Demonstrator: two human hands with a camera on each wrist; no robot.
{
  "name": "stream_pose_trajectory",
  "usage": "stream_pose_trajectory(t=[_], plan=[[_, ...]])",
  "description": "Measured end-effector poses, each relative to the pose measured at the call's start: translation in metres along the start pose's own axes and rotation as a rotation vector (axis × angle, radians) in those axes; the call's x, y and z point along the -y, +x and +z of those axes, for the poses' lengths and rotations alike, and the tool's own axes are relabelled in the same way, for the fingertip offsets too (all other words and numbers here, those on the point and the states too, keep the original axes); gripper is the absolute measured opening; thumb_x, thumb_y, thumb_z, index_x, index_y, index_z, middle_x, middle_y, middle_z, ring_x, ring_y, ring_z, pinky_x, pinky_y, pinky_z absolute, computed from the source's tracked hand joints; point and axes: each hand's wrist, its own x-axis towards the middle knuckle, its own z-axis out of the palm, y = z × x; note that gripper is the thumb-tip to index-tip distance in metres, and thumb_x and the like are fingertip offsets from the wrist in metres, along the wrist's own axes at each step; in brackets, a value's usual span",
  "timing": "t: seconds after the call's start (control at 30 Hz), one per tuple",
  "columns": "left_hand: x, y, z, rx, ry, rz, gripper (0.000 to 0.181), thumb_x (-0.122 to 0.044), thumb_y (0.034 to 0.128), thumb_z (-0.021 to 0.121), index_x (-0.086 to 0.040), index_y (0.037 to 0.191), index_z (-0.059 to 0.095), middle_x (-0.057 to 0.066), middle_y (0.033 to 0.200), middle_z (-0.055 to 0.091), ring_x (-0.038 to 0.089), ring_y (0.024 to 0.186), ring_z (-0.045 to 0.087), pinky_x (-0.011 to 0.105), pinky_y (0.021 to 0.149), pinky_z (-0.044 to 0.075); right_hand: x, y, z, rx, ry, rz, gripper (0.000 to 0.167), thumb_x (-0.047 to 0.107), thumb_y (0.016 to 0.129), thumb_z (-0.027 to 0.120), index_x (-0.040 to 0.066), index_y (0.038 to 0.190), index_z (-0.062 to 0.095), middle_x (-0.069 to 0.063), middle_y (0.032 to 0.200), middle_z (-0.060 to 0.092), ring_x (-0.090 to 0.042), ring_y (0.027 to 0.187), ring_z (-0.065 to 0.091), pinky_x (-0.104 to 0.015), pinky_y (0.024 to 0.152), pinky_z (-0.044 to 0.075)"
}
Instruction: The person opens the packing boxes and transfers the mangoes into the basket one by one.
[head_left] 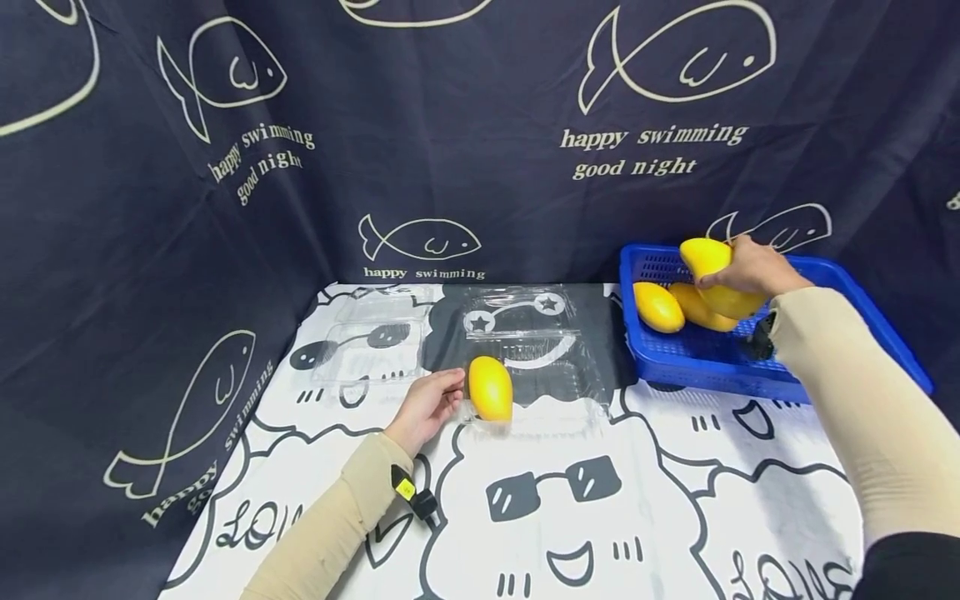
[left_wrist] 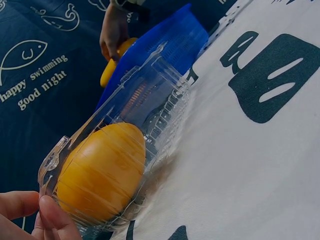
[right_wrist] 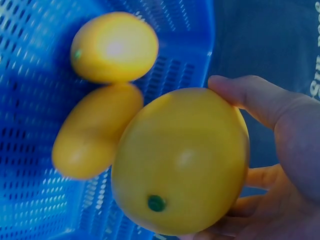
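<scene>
My right hand (head_left: 757, 267) grips a yellow mango (head_left: 703, 257) above the blue basket (head_left: 720, 375). In the right wrist view, thumb and fingers wrap the side of this mango (right_wrist: 180, 160), whose green stem spot faces the camera. More mangoes (head_left: 658, 308) lie in the basket below it. My left hand (head_left: 429, 407) is at the left edge of a clear plastic clamshell box (head_left: 558, 379); the left wrist view shows thumb and finger pinching its rim. One mango (head_left: 491, 389) sits inside the left end of that box.
Left of the box lies another clear plastic container (head_left: 375, 337), hard to make out against the printed white cloth (head_left: 570, 517). Dark fish-print curtains (head_left: 510, 150) stand behind and at the left, close to the basket's back.
</scene>
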Motion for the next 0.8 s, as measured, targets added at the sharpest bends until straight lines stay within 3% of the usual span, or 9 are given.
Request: stream_pose_trajectory(t=[0.13, 0.27, 0.47, 0.8], plan=[[0.0, 0.0, 0.0, 0.003, 0.011, 0.0, 0.01, -0.013, 0.0924, 0.064, -0.004, 0.097, 0.063, -0.003, 0.069, 0.058, 0.004, 0.058, 0.051, 0.012, 0.05, 0.044, -0.013, 0.002, 0.0, 0.011, -0.014, 0.038, 0.088, 0.049, 0.084, 0.068, -0.017, 0.125, 0.028, -0.036, 0.105, 0.043, -0.047, 0.087, 0.051, -0.048, 0.067, 0.052], [-0.001, 0.0, -0.001, 0.003, 0.025, 0.003, 0.016, -0.013, 0.0926, 0.063, -0.002, 0.104, 0.064, -0.003, 0.07, 0.058, 0.004, 0.058, 0.051, 0.011, 0.05, 0.043, -0.025, 0.002, 0.001, 0.03, -0.023, 0.076, 0.086, 0.048, 0.083, 0.069, -0.018, 0.12, 0.03, -0.036, 0.1, 0.046, -0.046, 0.083, 0.053, -0.046, 0.064, 0.054], [-0.004, 0.0, -0.001, 0.011, 0.041, 0.0, 0.03, -0.012, 0.0936, 0.061, 0.002, 0.121, 0.06, -0.004, 0.072, 0.059, 0.003, 0.059, 0.052, 0.011, 0.051, 0.043, -0.039, 0.0, 0.002, 0.102, -0.026, 0.161, 0.096, 0.047, 0.086, 0.067, -0.021, 0.131, 0.016, -0.04, 0.107, 0.042, -0.048, 0.09, 0.051, -0.055, 0.078, 0.053], [-0.005, -0.001, 0.001, 0.01, 0.043, -0.006, 0.027, -0.011, 0.0929, 0.062, 0.001, 0.117, 0.061, -0.003, 0.073, 0.06, 0.004, 0.059, 0.051, 0.011, 0.05, 0.043, -0.058, -0.003, 0.006, 0.177, -0.072, 0.263, 0.093, 0.044, 0.087, 0.066, -0.023, 0.127, 0.015, -0.041, 0.112, 0.037, -0.049, 0.097, 0.046, -0.055, 0.084, 0.052]])
